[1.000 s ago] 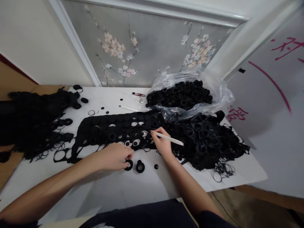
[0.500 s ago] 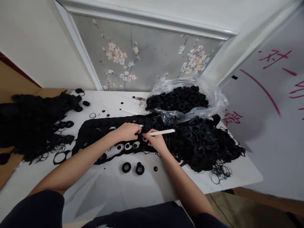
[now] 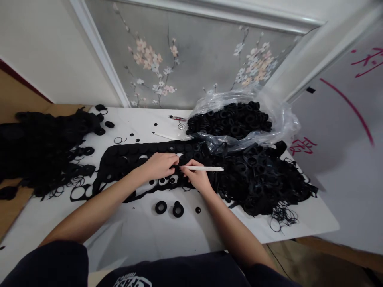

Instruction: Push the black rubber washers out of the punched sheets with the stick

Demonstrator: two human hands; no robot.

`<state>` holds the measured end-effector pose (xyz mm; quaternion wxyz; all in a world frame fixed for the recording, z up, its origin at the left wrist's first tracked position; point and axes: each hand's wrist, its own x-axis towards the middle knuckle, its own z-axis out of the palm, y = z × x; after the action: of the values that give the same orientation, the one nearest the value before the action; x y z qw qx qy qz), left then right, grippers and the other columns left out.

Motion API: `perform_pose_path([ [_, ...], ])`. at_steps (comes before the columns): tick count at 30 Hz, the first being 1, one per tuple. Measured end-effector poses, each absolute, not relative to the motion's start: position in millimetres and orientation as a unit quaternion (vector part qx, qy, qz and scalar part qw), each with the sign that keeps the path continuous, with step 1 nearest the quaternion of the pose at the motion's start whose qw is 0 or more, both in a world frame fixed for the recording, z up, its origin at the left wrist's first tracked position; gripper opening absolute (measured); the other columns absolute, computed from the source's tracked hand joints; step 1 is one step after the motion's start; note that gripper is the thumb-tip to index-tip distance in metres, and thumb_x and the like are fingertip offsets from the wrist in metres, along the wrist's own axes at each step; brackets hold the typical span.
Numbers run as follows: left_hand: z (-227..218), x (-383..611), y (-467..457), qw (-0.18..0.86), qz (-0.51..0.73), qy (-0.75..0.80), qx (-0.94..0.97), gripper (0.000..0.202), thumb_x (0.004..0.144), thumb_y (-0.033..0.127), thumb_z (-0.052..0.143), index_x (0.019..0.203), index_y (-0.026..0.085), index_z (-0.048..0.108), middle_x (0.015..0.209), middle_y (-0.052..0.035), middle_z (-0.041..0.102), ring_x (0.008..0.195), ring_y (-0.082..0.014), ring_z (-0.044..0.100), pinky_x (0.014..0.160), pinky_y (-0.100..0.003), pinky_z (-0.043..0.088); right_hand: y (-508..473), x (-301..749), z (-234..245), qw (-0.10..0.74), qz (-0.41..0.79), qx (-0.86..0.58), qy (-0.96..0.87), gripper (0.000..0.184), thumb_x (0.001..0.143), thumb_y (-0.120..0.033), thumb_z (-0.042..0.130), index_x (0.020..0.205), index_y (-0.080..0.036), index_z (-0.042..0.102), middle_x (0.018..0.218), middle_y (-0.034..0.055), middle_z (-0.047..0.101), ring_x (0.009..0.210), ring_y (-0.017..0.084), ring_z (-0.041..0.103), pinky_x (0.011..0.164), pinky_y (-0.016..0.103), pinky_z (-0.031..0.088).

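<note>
My left hand pinches the soft, limp-looking rubber sheet at a hole edge; my right hand clamps a light, stiff white stick.

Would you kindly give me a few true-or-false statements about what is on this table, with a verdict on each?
1. The right hand holds a white stick. True.
2. The left hand grips the stick too. False: it rests on a punched black sheet.
3. A black ring lies on the white table, nearer the person than the hands. True.
4. The clear plastic bag is full of white rings. False: it holds black rings.
5. A heap of black offcuts lies to the right of the right hand. True.
</note>
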<state>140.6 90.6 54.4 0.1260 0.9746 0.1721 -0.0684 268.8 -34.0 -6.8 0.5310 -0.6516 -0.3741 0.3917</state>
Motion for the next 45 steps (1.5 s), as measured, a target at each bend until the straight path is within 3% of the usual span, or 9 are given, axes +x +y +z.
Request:
perform_pose_path([
  [6,45.6,143.6,89.9,0.154,-0.043,0.177,0.971,0.012,0.075,0.017,0.05,0.087,0.019,0.05,0.085,-0.001,0.064,0.072,-0.0175,0.059,0.057,-0.026,0.033,-36.1,266.9,-13.1,0.508,0.311,-0.679,-0.429,0.021,0.08,-0.035,0.059,0.067,-0.021,0.051,0.056,-0.0047,0.052,0.05,0.011,0.047,0.048,0.021,0.036],
  [10,41.7,142.8,90.1,0.171,-0.032,0.194,0.965,0.018,0.073,0.016,0.052,0.09,0.02,0.045,0.076,0.0008,0.061,0.062,-0.0167,0.058,0.053,-0.025,0.031,-36.7,261.8,-17.5,0.403,0.173,-0.703,-0.559,0.015,0.089,-0.028,0.047,0.076,-0.022,0.051,0.072,-0.0004,0.062,0.064,0.014,0.057,0.06,0.022,0.042],
  [13,38.6,139.8,91.5,0.184,-0.024,0.197,0.963,0.018,0.073,0.017,0.053,0.088,0.021,0.043,0.073,0.0021,0.059,0.061,-0.0156,0.058,0.054,-0.024,0.033,-35.5,257.1,-20.6,0.363,0.138,-0.706,-0.592,0.013,0.09,-0.024,0.043,0.081,-0.022,0.051,0.081,0.0044,0.065,0.076,0.017,0.06,0.067,0.024,0.044],
  [22,23.6,133.9,96.4,0.211,0.017,0.189,0.959,0.017,0.072,0.017,0.054,0.084,0.021,0.042,0.072,0.0026,0.054,0.061,-0.0151,0.057,0.055,-0.023,0.034,-32.6,244.8,-16.9,0.286,0.092,-0.743,-0.599,0.02,0.093,-0.021,0.036,0.082,-0.02,0.053,0.075,0.0066,0.059,0.075,0.021,0.055,0.063,0.027,0.04],
  [31,17.2,130.0,98.6,0.283,0.055,0.19,0.939,0.021,0.07,0.018,0.054,0.084,0.022,0.038,0.076,0.0041,0.055,0.064,-0.012,0.054,0.06,-0.022,0.036,-30.7,251.4,-15.7,0.404,0.202,-0.725,-0.52,0.012,0.087,-0.026,0.046,0.077,-0.021,0.049,0.079,0.0048,0.063,0.078,0.019,0.057,0.07,0.027,0.043],
  [35,19.0,126.1,97.7,0.291,0.065,0.205,0.932,0.023,0.07,0.018,0.055,0.087,0.022,0.04,0.073,0.0054,0.055,0.062,-0.0117,0.055,0.06,-0.022,0.038,-30.8,261.7,-17.5,0.457,0.241,-0.699,-0.495,0.02,0.086,-0.033,0.05,0.07,-0.022,0.047,0.066,-0.0016,0.061,0.056,0.013,0.052,0.056,0.023,0.042],
  [39,21.7,122.4,92.5,0.265,0.066,0.23,0.934,0.022,0.072,0.017,0.053,0.091,0.022,0.043,0.076,0.0039,0.057,0.064,-0.013,0.057,0.06,-0.023,0.038,-31.5,261.0,-20.4,0.5,0.245,-0.671,-0.49,0.023,0.086,-0.035,0.052,0.069,-0.021,0.05,0.058,-0.0041,0.054,0.05,0.012,0.048,0.05,0.022,0.039],
  [45,22.4,121.3,83.4,0.226,0.051,0.271,0.934,0.027,0.071,0.016,0.052,0.097,0.023,0.047,0.083,0.0011,0.063,0.074,-0.0178,0.062,0.062,-0.025,0.038,-36.6,251.1,-20.7,0.476,0.246,-0.663,-0.523,0.02,0.091,-0.032,0.049,0.074,-0.022,0.052,0.064,-0.0012,0.059,0.055,0.014,0.054,0.053,0.024,0.039],
])
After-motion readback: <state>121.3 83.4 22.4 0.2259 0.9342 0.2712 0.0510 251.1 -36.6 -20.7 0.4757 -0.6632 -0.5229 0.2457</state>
